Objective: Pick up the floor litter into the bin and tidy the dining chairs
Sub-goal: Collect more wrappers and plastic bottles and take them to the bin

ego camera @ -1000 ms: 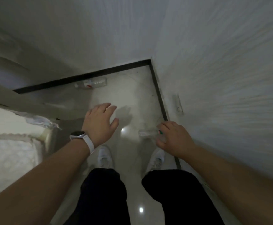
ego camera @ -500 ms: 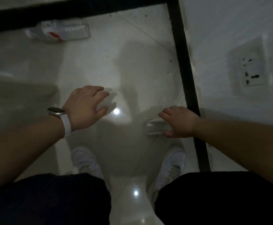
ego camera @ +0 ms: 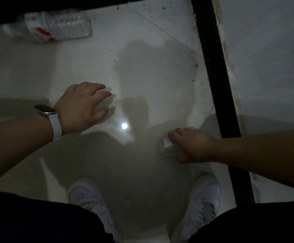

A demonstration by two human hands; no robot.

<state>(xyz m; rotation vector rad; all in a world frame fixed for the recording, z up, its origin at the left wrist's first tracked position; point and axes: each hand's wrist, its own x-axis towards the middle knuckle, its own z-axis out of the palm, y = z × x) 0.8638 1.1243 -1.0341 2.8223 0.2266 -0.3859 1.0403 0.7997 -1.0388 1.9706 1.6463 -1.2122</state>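
hands: two, both low over the pale tiled floor (ego camera: 142, 50). litter: two pieces. one is a clear plastic bottle (ego camera: 58, 27) with a red-and-white label, lying on its side at the far left, just beside the black skirting along the top edge. the other is a small clear piece of litter (ego camera: 168, 144), mostly hidden under the right hand (ego camera: 191, 145), near the second black skirting strip (ego camera: 216, 76) that runs down the right side. shoes: two, white, the left shoe (ego camera: 90, 197) and the right shoe (ego camera: 204, 199) set apart on the tile. one watch (ego camera: 45, 110) with a white strap sits on the left wrist.

the two skirting strips meet at the top right, so the floor is closed in by the wall (ego camera: 265, 50) on the right and at the far side; bare tile lies open between the hands and up to the bottle, dotted with dark specks.

the right hand's fingers curl over the top of the small piece and the thumb hooks beneath it, gripping it at floor level. the left hand (ego camera: 83, 104) hangs palm down with fingers loosely spread, holding nothing; whether the fingertips touch the tile i cannot tell.
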